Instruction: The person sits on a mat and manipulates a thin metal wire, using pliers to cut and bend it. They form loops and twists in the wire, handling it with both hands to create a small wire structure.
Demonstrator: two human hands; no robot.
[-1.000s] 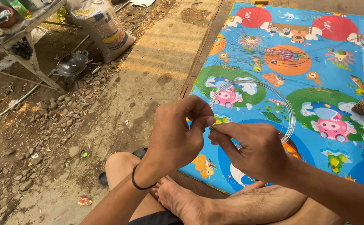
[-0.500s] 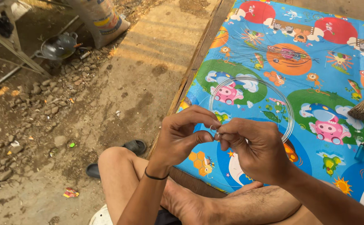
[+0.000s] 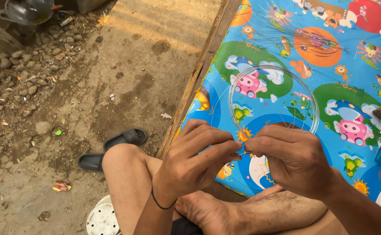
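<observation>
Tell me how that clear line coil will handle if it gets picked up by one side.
The coil would probably sag and wobble: its strands are very thin. It looks light, likely shifting at a nudge. Being springy loops, it may unwind or tangle once the left hand and right hand let go.

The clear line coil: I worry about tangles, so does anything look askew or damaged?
Nothing stands out. The clear line coil forms a neat round loop over the cartoon mat, with no visible kinks. The left hand and right hand pinch it together at its lower edge; the pinched spot itself is hidden.
</observation>
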